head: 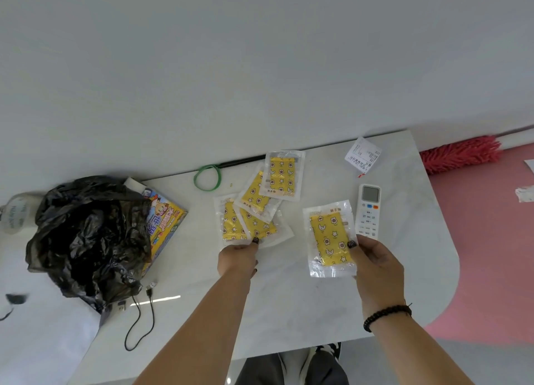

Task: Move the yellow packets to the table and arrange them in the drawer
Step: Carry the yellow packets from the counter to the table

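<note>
Right hand (pixel 375 269): thumb pinches the right edge of one yellow packet (pixel 329 238), fingers curled behind it; packet upright in view, just left of the white remote (pixel 368 211). Cannot tell whether it is lifted or lying on the surface (pixel 289 312).

Left hand (pixel 237 259): thumb tip presses the lower edge of the nearest packet in a loose pile of four yellow packets (pixel 257 205); the hand's other fingers are hidden underneath. Pile lies overlapped and fanned, mid-surface, well apart from the held packet.

Outward: green rubber band (pixel 206 177) beyond the pile. Black plastic bag (pixel 86 234) at left, partly covering a colourful box (pixel 164 219). Black cable (pixel 138 321) near the bag. Paper slip (pixel 362 154) behind the remote.
</note>
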Available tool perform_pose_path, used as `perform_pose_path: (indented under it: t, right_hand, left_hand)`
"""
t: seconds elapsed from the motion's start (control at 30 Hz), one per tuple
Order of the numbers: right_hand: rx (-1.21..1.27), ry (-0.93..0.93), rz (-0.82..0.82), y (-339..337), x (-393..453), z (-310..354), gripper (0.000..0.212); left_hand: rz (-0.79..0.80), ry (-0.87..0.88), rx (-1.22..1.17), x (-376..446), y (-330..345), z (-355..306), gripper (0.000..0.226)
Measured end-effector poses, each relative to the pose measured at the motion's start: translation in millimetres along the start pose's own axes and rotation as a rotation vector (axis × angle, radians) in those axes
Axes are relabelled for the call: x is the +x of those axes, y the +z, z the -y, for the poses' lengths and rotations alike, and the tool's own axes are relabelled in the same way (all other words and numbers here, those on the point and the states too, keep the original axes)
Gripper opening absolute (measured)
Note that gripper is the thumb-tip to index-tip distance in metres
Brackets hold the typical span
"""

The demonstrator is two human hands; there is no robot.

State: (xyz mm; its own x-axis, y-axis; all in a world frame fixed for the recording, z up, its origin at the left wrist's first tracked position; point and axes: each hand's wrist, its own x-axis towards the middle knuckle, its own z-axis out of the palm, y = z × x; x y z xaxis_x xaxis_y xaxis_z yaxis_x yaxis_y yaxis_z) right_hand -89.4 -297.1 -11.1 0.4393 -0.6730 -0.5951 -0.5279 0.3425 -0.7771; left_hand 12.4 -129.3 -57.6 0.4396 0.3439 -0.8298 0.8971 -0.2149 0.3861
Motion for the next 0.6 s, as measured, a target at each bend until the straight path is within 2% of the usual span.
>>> perform_pose_path:
  t: [0.17, 0.23, 0.37, 0.5, 0.6]
  right_hand:
    - [-0.077, -0.079, 0.072, 7.3, -1.8, 5.4, 0.022]
    - [-0.105, -0.094, 0.098, 10.2, -1.9, 6.1, 0.019]
    - [-0.018, 0.013, 0.11, 11.4, 0.3, 6.8, 0.03]
    - [-0.044, 0.152, 0.193, 8.2, 3.1, 3.1, 0.032]
    - [-0.129, 0.202, 0.223, 4.8, 2.6, -3.8, 0.031]
  left_hand:
    - [0.16, 0.021, -0.055, -1.4, -1.1, 8.2, 0.004]
    - [0.184, 0.007, -0.131, -5.3, 0.7, 10.2, 0.003]
    - [0.189, 0.111, -0.102, -21.5, 0.3, 11.5, 0.023]
    - [0.305, 0.233, 0.052, -40.0, -10.2, 20.5, 0.022]
    - [0.324, 0.32, 0.126, -47.6, -20.5, 28.9, 0.024]
